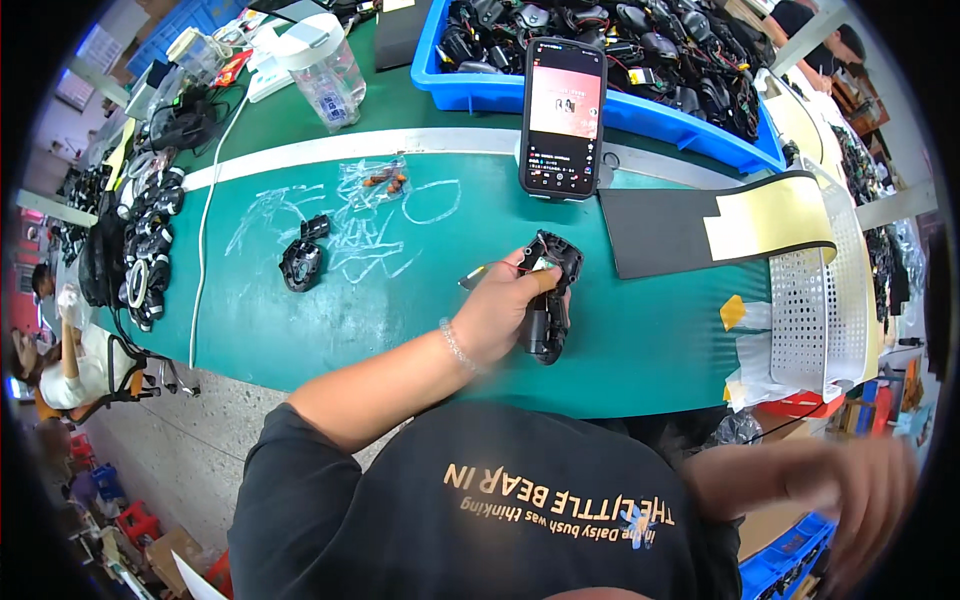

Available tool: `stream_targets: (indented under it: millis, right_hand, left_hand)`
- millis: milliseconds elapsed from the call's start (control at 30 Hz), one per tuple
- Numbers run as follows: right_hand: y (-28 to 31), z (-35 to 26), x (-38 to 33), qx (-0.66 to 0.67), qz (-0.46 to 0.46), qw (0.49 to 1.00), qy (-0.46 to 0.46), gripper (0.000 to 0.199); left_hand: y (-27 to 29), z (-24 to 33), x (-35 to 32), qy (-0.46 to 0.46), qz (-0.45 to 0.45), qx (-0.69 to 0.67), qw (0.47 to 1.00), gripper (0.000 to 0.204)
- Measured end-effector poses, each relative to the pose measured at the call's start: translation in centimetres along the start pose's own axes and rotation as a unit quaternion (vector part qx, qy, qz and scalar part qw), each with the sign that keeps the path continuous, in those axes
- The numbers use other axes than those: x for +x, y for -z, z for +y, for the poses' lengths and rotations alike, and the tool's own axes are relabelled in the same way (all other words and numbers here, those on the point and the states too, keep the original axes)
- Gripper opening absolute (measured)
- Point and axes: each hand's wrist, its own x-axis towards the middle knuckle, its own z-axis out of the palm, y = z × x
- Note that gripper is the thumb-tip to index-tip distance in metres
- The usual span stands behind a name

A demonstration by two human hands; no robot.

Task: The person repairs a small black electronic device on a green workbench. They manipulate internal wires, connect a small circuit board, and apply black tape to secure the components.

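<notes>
My left hand (508, 302) is closed around an opened black plastic device housing (546, 325) above the green table. Its thumb presses on the inside of the upper, wider end. A thin wire and a small silvery piece (472, 277) stick out beside the fingers. My right hand (872, 500) hangs off to the lower right, away from the table, near a blue crate (785, 560). Motion smears its fingers, so I cannot make out whether they hold anything. Left of my left hand, a second black plastic part (302, 264) lies on the table.
A phone (562, 120) stands upright before a blue bin (640, 105) full of black parts with wires. A black foam sheet (660, 235) and white perforated basket (800, 300) are on the right. A small clear bag (374, 182), plastic jug (322, 75) and cable (207, 230) are leftward.
</notes>
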Motion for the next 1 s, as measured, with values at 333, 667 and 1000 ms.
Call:
stream_targets:
  millis: [333, 667, 1000]
  right_hand:
    - [9.9, 11.8, -6.4, -0.744, 0.039, 0.477, -0.467, 0.020]
    - [10.3, 11.3, -7.1, -0.706, 0.084, 0.567, -0.415, 0.013]
    - [10.2, 10.6, -8.4, -0.701, 0.155, 0.591, -0.368, 0.011]
  left_hand:
    - [0.7, -1.7, 0.0, -0.057, -0.103, 0.163, 0.980, 0.025]
    - [-0.4, -0.7, -0.6, -0.048, -0.069, 0.174, 0.981, 0.027]
    - [-0.2, -0.9, -0.4, -0.069, -0.011, 0.151, 0.986, 0.022]
